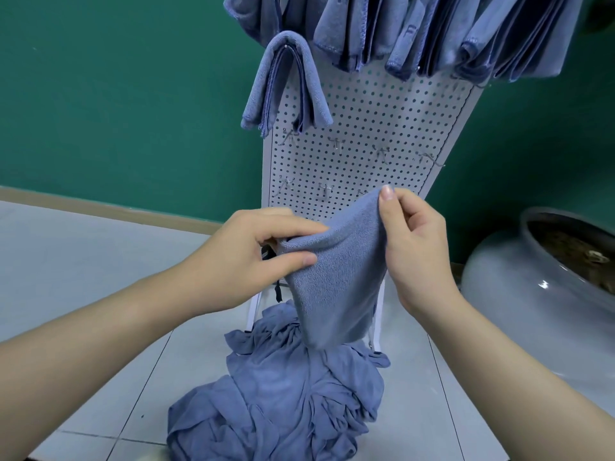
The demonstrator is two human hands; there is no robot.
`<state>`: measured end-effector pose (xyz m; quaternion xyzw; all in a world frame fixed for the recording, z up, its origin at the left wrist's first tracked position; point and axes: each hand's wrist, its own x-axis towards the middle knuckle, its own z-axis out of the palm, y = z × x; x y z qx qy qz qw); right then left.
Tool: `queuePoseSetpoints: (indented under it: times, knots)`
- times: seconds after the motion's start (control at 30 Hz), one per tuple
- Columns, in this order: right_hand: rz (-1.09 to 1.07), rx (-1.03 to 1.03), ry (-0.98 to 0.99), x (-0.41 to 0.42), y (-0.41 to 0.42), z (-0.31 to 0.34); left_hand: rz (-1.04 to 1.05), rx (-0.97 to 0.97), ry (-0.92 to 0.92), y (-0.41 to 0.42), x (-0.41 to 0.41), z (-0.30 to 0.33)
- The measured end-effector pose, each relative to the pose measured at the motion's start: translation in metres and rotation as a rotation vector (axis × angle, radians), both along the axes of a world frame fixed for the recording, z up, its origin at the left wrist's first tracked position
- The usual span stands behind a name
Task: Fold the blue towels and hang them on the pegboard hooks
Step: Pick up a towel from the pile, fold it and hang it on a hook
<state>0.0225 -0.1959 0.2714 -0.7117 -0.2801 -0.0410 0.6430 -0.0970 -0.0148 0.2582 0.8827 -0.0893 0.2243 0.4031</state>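
A blue towel [336,277] hangs folded between my hands in front of the white pegboard [359,134]. My left hand [263,251] pinches its left top corner between thumb and fingers. My right hand [412,241] pinches the right top corner, raised a little higher. A pile of loose blue towels [283,390] lies on the floor below. One folded towel [286,84] hangs on a hook at the board's left, and several folded towels [432,34] hang along the top row. Bare hooks [336,144] stick out lower on the board.
A large grey ceramic pot [519,287] stands on the floor at the right. A green wall [116,94] runs behind the board. The floor is pale tile [83,267]. The pegboard's white legs [254,307] stand just behind the pile.
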Motion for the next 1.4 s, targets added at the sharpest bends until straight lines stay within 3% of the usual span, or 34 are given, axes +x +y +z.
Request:
queuePoseSetpoints:
  times: [0.13,0.37,0.57,0.8,0.93,1.0,1.1,1.2,1.3,1.4]
  knots:
    - [-0.002,0.016,0.02,0.003,-0.001,-0.001,-0.018,0.05,-0.024,0.0,-0.002,0.007]
    - [0.037,0.017,-0.007,0.003,-0.003,-0.002,0.056,0.007,0.137,0.003,-0.004,0.004]
    - [0.077,-0.022,-0.086,0.008,-0.01,0.005,-0.031,0.017,0.073,0.002,-0.007,0.008]
    - [0.039,-0.072,-0.127,0.023,-0.017,0.003,-0.072,-0.202,0.051,0.003,-0.007,0.018]
    - [0.043,-0.065,-0.101,0.02,-0.014,0.004,-0.03,-0.211,0.023,0.002,-0.006,0.021]
    - [0.055,-0.037,-0.055,0.016,-0.013,0.004,0.039,-0.303,-0.023,-0.001,-0.004,0.02]
    - [0.111,0.055,0.092,0.008,-0.009,0.002,0.146,-0.691,-0.085,-0.007,0.003,0.016]
    - [0.14,0.127,0.255,0.002,-0.004,-0.003,0.066,-1.007,0.153,-0.011,0.01,0.004]
    - [0.15,0.09,0.308,0.001,0.0,-0.009,0.067,-0.98,0.414,-0.01,0.014,-0.013]
    - [0.116,0.068,0.383,0.004,0.001,-0.014,0.226,-0.928,0.31,-0.006,0.018,-0.015]
